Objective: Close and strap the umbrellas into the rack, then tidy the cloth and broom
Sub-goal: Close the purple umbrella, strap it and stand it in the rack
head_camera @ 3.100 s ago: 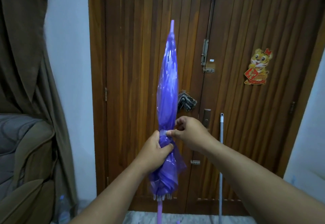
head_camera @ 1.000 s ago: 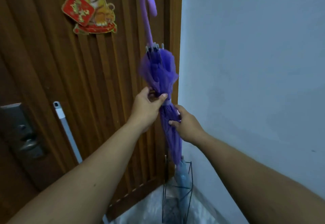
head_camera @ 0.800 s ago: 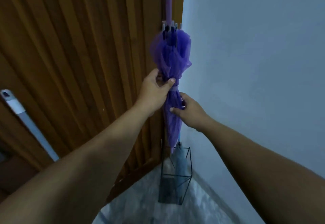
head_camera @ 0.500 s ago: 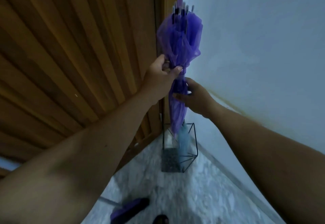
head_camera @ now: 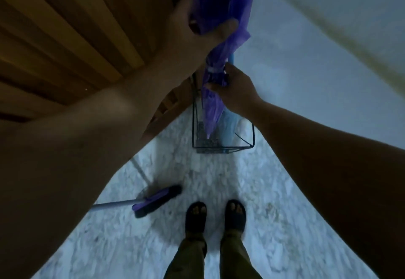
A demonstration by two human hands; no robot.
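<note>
A closed, strapped purple umbrella (head_camera: pixel 211 105) points tip-down, and its tip reaches inside the black wire rack (head_camera: pixel 252 138) on the floor. My left hand (head_camera: pixel 197 24) grips the bunched canopy near its upper end. My right hand (head_camera: pixel 235 88) holds the umbrella lower, by the strap. A pale blue umbrella (head_camera: pixel 228 129) stands in the rack beside the purple one. The broom (head_camera: pixel 156 201), with a purple head and a light handle, lies on the floor to the left of my feet. No cloth is in view.
The wooden door (head_camera: pixel 76 44) fills the upper left and the white wall (head_camera: pixel 328 63) the upper right; the rack stands in the corner between them. My sandalled feet (head_camera: pixel 215 215) stand on the speckled stone floor just before the rack.
The umbrella was turned tip-down and has gone lower, so its tip is now inside the rack. My view has tipped down to the floor, showing my feet and the whole broom head.
</note>
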